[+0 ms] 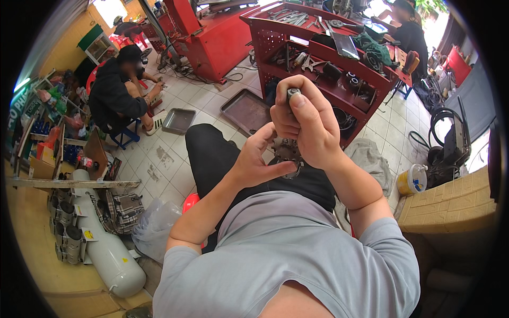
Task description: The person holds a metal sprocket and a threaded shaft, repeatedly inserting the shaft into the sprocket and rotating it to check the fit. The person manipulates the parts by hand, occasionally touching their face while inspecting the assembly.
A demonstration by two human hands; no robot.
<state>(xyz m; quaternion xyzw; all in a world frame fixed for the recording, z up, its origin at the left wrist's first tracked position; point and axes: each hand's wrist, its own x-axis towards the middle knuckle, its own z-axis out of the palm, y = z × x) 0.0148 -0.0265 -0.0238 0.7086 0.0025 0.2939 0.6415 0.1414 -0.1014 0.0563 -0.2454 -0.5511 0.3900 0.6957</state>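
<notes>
My right hand [313, 124] is raised in front of my lap, its fingers wrapped round a dark metal piece. Only the piece's round grey end [293, 92] shows, by the thumb tip; the rest is hidden in the fist. Lower and to the left, my left hand [253, 161] curves round the near left side of a greyish metal machine part [287, 150] with a toothed or lobed outline. This part sits over my lap, partly covered by both hands. Its exact kind is unclear.
A red tool cart [323, 85] with wrenches stands ahead. On the tiled floor lie a large metal tray [246, 111] and a smaller tray [179, 121]. A person [119, 93] sits at the left; another [408, 40] is at the far right. A bucket [412, 180] stands right.
</notes>
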